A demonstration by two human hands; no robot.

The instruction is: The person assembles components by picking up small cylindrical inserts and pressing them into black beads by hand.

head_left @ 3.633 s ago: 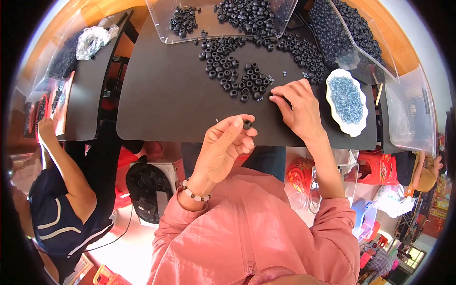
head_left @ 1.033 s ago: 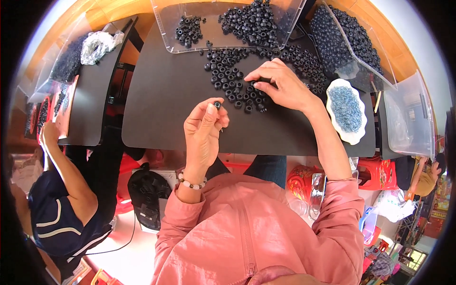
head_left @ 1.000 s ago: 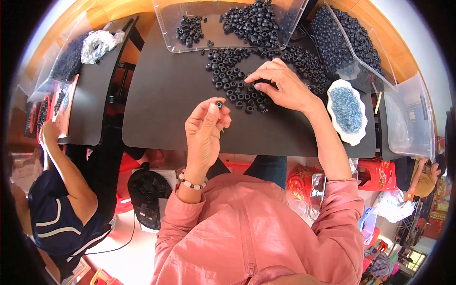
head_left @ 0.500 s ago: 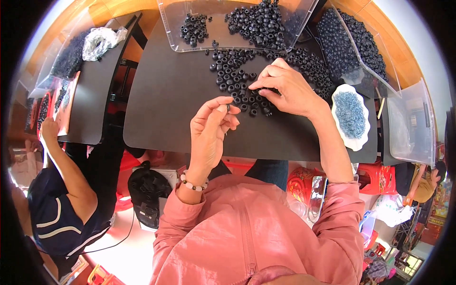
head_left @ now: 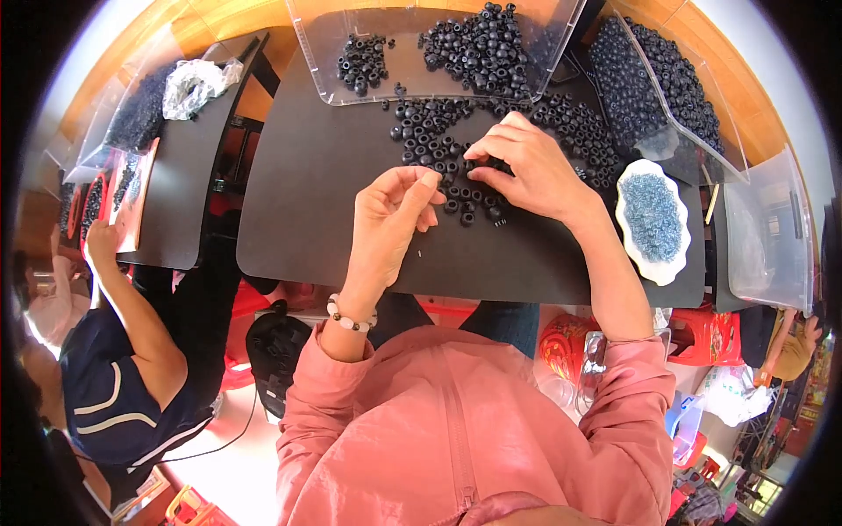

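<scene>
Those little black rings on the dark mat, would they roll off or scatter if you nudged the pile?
Probably they scatter rather than roll far: the black rings mostly lie flat on the dark mat. They look small and light, since the right hand rests its fingers over several at once. They seem stiff, keeping their round shape in the heap.

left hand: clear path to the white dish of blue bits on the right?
Probably not directly. The dish sits at the mat's right edge, beyond the right hand and its forearm, which lie across the line from the left hand. It would have to cross over or under that arm.
</scene>
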